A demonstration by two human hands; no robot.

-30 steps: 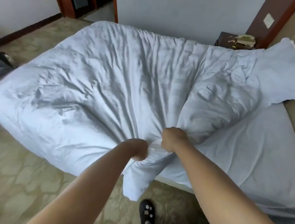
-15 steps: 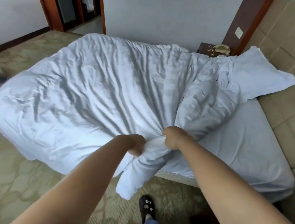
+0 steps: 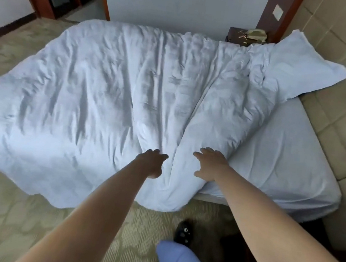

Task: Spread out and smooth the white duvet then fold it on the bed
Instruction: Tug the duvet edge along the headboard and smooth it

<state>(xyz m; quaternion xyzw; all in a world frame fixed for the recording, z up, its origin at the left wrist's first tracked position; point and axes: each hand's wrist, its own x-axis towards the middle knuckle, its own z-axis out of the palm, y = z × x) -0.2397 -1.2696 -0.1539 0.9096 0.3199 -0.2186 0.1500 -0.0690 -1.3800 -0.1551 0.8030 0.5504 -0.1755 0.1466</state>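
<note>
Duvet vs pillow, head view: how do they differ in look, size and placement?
The duvet is heavily creased; the pillow looks mostly smooth. The duvet covers most of the bed and hangs over its near edge; the pillow is far smaller and sits at the far right corner by the padded headboard. The left hand and right hand are at the duvet; neither is near the pillow. Both are white fabric.

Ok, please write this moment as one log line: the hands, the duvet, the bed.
left hand: open, on duvet | right hand: open, on duvet | duvet: spread, wrinkled, near edge hangs off bed | bed: sheet bare at right
</note>
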